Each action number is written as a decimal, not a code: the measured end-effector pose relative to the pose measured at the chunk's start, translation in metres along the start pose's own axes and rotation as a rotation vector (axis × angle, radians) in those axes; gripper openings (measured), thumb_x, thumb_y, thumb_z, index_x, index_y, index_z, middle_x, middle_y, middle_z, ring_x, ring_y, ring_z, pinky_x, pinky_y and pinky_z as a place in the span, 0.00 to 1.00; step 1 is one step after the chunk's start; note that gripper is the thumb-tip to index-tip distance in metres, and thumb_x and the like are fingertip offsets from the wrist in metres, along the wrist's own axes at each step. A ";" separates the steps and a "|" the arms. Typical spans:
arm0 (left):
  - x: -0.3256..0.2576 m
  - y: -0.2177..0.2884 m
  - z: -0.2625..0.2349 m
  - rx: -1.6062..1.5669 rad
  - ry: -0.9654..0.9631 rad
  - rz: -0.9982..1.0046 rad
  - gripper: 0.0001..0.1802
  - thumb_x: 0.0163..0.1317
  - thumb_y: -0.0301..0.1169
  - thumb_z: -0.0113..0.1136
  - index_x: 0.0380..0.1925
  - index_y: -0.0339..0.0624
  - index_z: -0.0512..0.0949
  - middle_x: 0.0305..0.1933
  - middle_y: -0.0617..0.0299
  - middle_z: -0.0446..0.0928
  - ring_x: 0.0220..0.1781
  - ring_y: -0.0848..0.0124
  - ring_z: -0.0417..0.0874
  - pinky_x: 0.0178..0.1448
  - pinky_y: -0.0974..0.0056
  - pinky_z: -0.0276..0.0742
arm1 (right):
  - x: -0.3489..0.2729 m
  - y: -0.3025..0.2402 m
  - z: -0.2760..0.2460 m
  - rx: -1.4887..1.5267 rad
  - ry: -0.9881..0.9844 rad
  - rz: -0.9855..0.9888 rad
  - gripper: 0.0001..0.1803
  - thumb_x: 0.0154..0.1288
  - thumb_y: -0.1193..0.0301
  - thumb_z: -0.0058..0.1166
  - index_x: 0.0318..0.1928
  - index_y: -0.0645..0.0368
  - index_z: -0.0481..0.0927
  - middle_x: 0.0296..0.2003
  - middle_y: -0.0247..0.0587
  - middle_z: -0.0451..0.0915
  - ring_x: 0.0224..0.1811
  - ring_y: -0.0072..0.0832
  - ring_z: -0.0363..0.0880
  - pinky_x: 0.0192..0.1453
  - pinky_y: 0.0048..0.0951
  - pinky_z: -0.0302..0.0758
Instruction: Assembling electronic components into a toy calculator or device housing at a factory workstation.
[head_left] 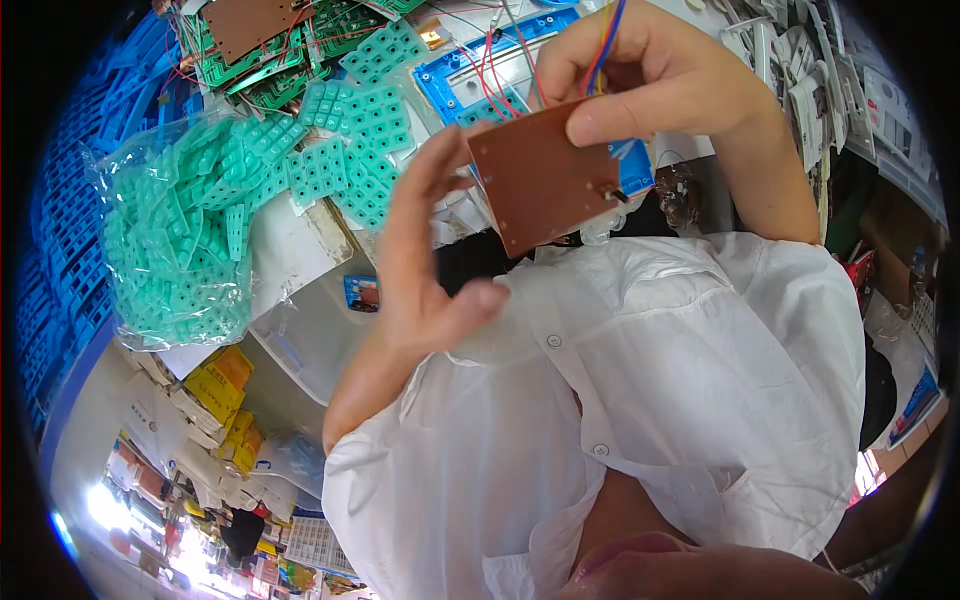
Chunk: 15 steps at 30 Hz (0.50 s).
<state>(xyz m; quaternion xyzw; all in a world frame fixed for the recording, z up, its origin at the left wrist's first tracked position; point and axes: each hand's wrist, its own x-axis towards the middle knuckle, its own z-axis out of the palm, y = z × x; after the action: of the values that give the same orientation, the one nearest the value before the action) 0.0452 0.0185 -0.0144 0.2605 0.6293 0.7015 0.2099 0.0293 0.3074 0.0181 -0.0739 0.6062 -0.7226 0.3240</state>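
A brown circuit board (550, 175) was held up between the two hands, tilted, in front of the table (285, 255) and above the chest of a white shirt (640, 350). The right hand (635, 90) had a closed grip on the board's upper right corner, the thumb flat on the brown face and the other fingers partly hidden behind it. A bundle of coloured wires (608, 45) rose beside these fingers. The left hand (425, 245), somewhat blurred, was spread wide, its thumb well apart from the board and its fingertips at the left edge; whether they touched it could not be told. A small dark component (614, 194) stood out near the lower right corner. Behind the board, a blue plastic frame (436, 85) lay on the table, with thin red wires (489, 78) above it. To the left were loose mint-green keypads (372, 172), a clear bag (180, 265) full of similar pieces, and a heap of green circuit boards (275, 92). White plastic parts (795, 60) were piled at the right.
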 end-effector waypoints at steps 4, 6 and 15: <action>0.005 0.010 0.011 -0.291 -0.488 -0.063 0.43 0.64 0.39 0.69 0.74 0.31 0.60 0.72 0.47 0.71 0.72 0.58 0.71 0.75 0.52 0.64 | 0.001 -0.002 0.009 0.240 -0.069 0.029 0.11 0.72 0.78 0.62 0.51 0.72 0.82 0.42 0.39 0.88 0.40 0.13 0.84 0.41 0.15 0.77; -0.006 0.007 0.025 -0.490 -0.420 -0.201 0.46 0.65 0.37 0.67 0.76 0.32 0.55 0.70 0.46 0.72 0.71 0.57 0.72 0.76 0.52 0.62 | -0.003 -0.003 0.006 0.185 -0.007 0.065 0.12 0.72 0.77 0.62 0.52 0.72 0.82 0.39 0.37 0.87 0.38 0.13 0.83 0.39 0.15 0.76; -0.014 0.012 0.027 -0.770 -0.273 -0.731 0.49 0.66 0.45 0.63 0.78 0.32 0.53 0.70 0.41 0.71 0.75 0.50 0.71 0.80 0.53 0.59 | 0.001 0.009 -0.006 -0.087 0.103 0.161 0.13 0.74 0.73 0.60 0.51 0.72 0.82 0.33 0.32 0.85 0.31 0.11 0.78 0.32 0.17 0.72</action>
<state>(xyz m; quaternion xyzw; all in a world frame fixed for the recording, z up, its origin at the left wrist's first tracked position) 0.0739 0.0295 -0.0017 0.0178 0.3437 0.7224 0.5998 0.0285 0.3112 0.0081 -0.0017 0.6566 -0.6701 0.3461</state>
